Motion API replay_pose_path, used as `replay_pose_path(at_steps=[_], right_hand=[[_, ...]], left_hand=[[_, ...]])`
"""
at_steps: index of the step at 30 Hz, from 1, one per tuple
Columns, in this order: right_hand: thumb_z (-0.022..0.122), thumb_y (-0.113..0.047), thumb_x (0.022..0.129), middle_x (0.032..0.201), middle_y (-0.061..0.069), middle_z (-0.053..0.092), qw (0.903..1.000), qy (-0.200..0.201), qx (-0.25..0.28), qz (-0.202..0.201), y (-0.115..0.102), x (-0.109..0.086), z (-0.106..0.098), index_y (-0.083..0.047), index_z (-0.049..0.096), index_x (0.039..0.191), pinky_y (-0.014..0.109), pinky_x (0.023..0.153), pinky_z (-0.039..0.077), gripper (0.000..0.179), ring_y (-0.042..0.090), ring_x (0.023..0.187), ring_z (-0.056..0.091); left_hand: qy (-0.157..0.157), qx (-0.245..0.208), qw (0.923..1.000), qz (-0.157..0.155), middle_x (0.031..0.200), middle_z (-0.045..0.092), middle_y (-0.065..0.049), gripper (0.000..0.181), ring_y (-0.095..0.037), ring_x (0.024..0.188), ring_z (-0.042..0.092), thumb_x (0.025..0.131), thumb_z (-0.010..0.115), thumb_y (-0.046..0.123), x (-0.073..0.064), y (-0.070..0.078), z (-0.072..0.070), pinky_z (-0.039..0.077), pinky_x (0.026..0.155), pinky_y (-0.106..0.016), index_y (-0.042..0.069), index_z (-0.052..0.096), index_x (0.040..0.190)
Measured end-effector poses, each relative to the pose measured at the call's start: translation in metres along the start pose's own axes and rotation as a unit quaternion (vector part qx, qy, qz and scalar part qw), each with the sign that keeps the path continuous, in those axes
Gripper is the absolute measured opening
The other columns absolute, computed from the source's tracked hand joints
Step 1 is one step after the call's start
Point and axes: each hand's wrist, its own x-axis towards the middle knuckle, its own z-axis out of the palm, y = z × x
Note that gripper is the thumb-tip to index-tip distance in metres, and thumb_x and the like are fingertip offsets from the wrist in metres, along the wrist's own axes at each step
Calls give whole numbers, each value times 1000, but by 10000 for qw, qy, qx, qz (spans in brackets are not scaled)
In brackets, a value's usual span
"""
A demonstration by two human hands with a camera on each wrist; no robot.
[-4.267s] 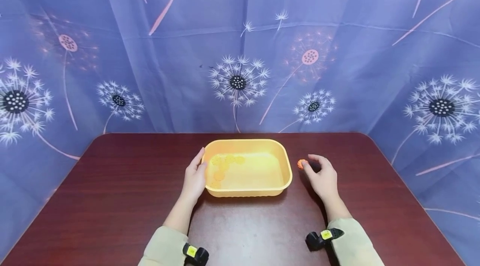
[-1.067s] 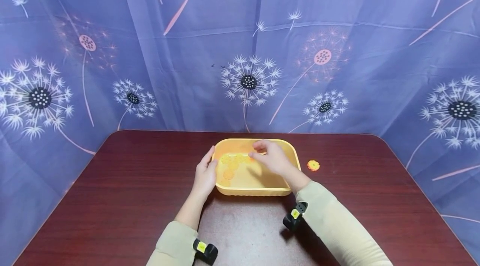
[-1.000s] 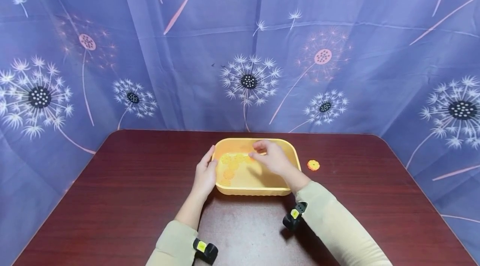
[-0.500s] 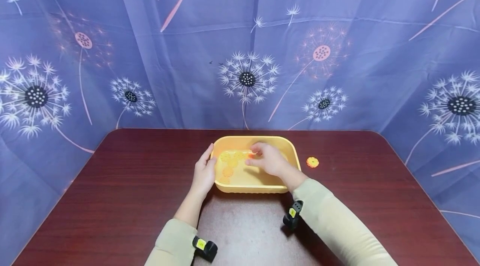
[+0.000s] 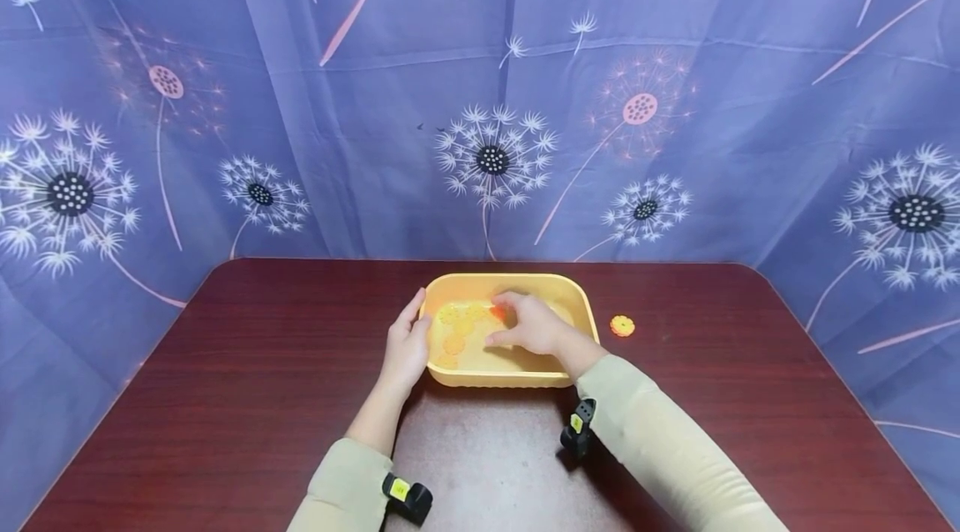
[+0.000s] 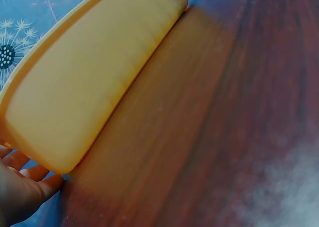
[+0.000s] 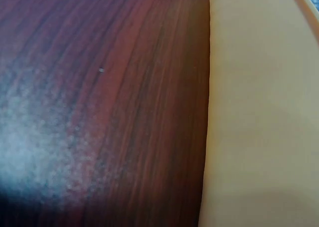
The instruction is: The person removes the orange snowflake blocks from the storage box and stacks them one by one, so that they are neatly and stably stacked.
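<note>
In the head view a yellow plastic basin (image 5: 510, 380) stands on the table. My left hand (image 5: 405, 353) holds its left end, thumb at the rim and fingers along the outer wall; the fingers (image 6: 36, 172) show at the end of the basin in the left wrist view. My right hand (image 5: 534, 325) reaches inside over the right wall, thumb spread away from the fingers. A small orange-red piece (image 5: 498, 312) lies right at its fingertips. Flat yellow and orange scalloped discs (image 5: 453, 343) lie along the basin's left and back. The right wrist view misses the right hand.
A yellow-orange, flower-shaped disc (image 5: 622, 326) lies on the dark wooden table (image 5: 247, 365), just right of the basin. Behind the table hangs a blue curtain (image 5: 375, 140) with dandelion prints. The right forearm crosses the basin's front right corner.
Several seconds ago my right hand pinched an orange piece right of the basin. It has since come into the basin, and its thumb has just spread away from the piece. The left hand stays put.
</note>
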Motion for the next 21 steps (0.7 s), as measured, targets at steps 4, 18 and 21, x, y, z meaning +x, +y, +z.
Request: replay_pose_path(at_steps=[4, 18, 21], right_hand=[[80, -27, 74, 125, 13, 61, 9998, 19, -170, -59, 1, 0, 1, 1, 55, 128, 41, 106, 38, 66, 28, 120, 53], [79, -17, 75, 92, 8, 65, 9990, -70, -433, 0, 3, 0, -1, -1, 66, 98, 33, 85, 49, 31, 20, 89, 59], [79, -17, 75, 89, 7, 64, 9993, -81, -363, 73, 3, 0, -2, -2, 66, 93, 31, 82, 49, 27, 18, 86, 57]], left_hand=[[14, -22, 10000, -10, 154, 32, -1, 48, -18, 138, 29, 99, 39, 12, 0, -1, 0, 30, 113, -42, 14, 35, 147], [-15, -88, 10000, -17, 154, 31, -2, 48, -19, 139, 28, 100, 39, 11, -1, 0, 0, 29, 113, -43, 14, 35, 148], [-6, -80, 10000, -25, 154, 31, -2, 48, -19, 139, 28, 100, 38, 11, -1, 1, 0, 29, 114, -42, 14, 35, 148]])
